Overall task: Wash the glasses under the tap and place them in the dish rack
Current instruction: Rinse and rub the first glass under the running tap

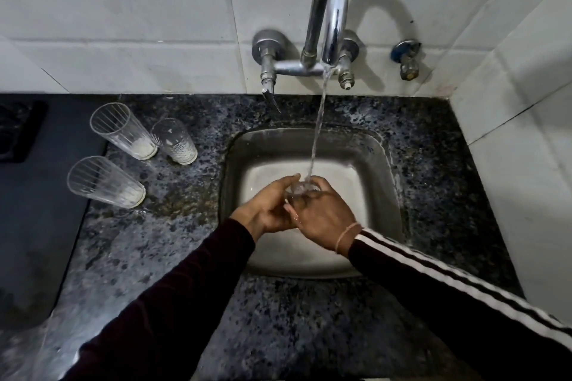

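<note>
Over the steel sink (383,164), both hands hold one clear glass (301,189) with its mouth up. Water from the chrome tap (329,9) runs straight into it. My left hand (269,207) cups the glass from the left, and my right hand (322,216) wraps it from the right, hiding most of its body. Three more clear ribbed glasses stand on the granite counter left of the sink: a tall one (122,130), a shorter one (175,141) beside it, and a nearer one (105,181). White residue shows at the bottoms of the two tall ones.
The speckled granite counter (173,226) surrounds the sink. A dark mat or tray (40,195) lies at the far left. White tiled walls close the back and the right side. A second valve (408,60) sticks out of the wall right of the tap.
</note>
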